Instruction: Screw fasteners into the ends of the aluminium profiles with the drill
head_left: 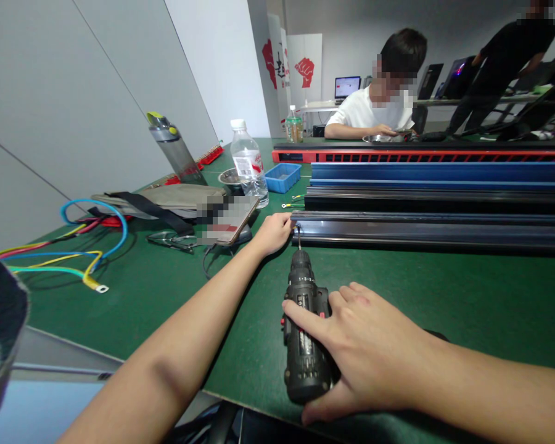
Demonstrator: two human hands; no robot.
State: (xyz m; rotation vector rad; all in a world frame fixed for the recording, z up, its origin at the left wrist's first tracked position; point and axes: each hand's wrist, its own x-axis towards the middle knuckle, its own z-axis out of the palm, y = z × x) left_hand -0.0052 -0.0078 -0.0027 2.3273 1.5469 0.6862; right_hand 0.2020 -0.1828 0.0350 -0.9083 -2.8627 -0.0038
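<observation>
My right hand is wrapped around a black cordless drill, its thumb side toward me and a finger lying along the body. The drill lies sideways, pointing away from me, and its bit meets a small dark screw at the left end of a long black metal profile. At that same end my left hand is closed on the profile, its fingertips partly hidden behind it. The drill's handle and trigger are mostly covered by my right hand.
Behind the profile lie more long rails, one red-edged. To the left stand a water bottle, a blue tray, a propped phone, a bag, a grey tumbler and coloured cables. Across the table sits a person.
</observation>
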